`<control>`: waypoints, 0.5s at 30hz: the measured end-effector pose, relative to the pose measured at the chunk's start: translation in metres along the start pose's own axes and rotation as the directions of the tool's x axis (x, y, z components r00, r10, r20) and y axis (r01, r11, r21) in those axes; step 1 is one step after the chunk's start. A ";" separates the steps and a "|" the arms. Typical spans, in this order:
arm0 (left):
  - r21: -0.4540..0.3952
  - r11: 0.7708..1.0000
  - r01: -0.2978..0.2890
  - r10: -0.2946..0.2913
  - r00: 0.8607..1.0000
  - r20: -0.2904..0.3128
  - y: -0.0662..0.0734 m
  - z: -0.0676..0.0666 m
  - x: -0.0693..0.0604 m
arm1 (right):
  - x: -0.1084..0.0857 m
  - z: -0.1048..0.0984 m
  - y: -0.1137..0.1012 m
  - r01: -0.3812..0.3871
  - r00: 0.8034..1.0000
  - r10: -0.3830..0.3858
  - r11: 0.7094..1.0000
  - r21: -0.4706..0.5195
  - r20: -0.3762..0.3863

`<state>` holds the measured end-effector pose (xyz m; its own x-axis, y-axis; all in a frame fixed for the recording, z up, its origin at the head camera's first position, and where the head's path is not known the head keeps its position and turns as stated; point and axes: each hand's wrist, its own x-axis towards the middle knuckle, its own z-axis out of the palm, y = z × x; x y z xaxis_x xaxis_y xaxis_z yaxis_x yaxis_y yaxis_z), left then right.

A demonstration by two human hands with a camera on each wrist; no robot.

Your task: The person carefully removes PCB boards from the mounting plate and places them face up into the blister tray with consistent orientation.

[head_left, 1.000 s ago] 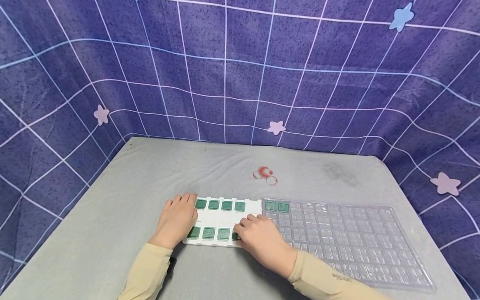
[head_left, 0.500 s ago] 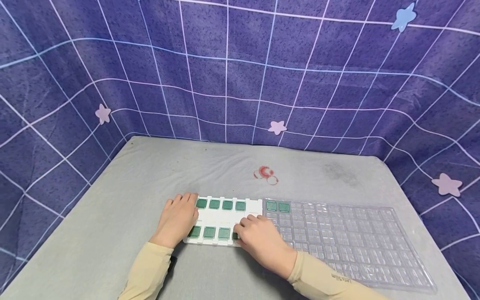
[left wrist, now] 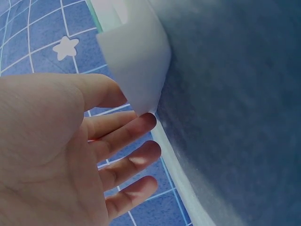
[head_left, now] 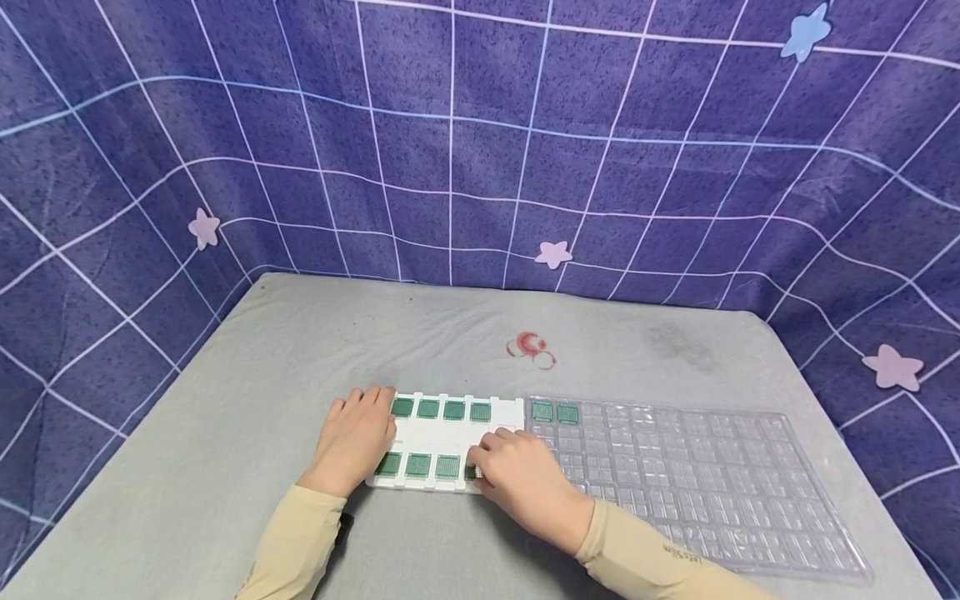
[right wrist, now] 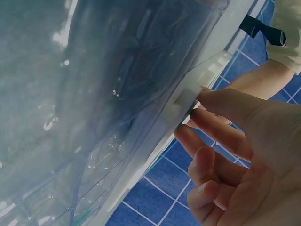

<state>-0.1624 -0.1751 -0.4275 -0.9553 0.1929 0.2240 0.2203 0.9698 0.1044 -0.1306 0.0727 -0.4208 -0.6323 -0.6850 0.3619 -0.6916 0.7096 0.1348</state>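
Note:
A white tray (head_left: pixel 431 435) lies on the grey cloth, with small green circuit boards in two rows, far and near. At its left end my left hand (head_left: pixel 351 442) holds the edge; the left wrist view shows the thumb and fingertips at the white tray corner (left wrist: pixel 136 61). My right hand (head_left: pixel 525 482) is at the near row's right part, fingers bent and pinching a green circuit board (head_left: pixel 470 472), mostly hidden by the fingers. In the right wrist view, the thumb and first fingers meet at the tray's edge.
A clear plastic tray (head_left: pixel 697 475) with many small compartments adjoins the white tray on the right. Two green circuit boards (head_left: pixel 567 413) sit in its far left compartments. A purple gridded curtain (head_left: pixel 480 150) stands behind the table. Red marks (head_left: pixel 531 343) stain the grey cloth.
The right fingers have shifted slightly at the green circuit board, and a pale dotted strip now shows beside it. The left hand and both trays stay put.

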 end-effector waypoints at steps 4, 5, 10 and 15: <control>-0.003 1.000 0.001 -0.001 1.000 0.002 0.000 0.000 0.000 | 0.000 0.000 0.001 -0.011 1.000 0.011 1.000 0.020 0.012; -0.004 1.000 0.001 -0.001 1.000 0.001 0.000 0.000 0.000 | 0.000 0.000 0.001 -0.013 1.000 0.013 1.000 0.022 0.011; -0.005 1.000 0.000 0.000 1.000 -0.003 0.000 0.000 0.000 | -0.001 0.000 0.001 -0.013 1.000 0.012 1.000 0.022 0.018; -0.006 1.000 -0.002 0.002 1.000 -0.010 0.001 0.000 0.000 | -0.001 -0.001 0.001 -0.012 1.000 0.012 1.000 0.025 0.015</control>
<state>-0.1623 -0.1746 -0.4273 -0.9527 0.1937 0.2343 0.2240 0.9684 0.1101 -0.1306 0.0741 -0.4196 -0.6457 -0.6790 0.3494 -0.6925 0.7135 0.1069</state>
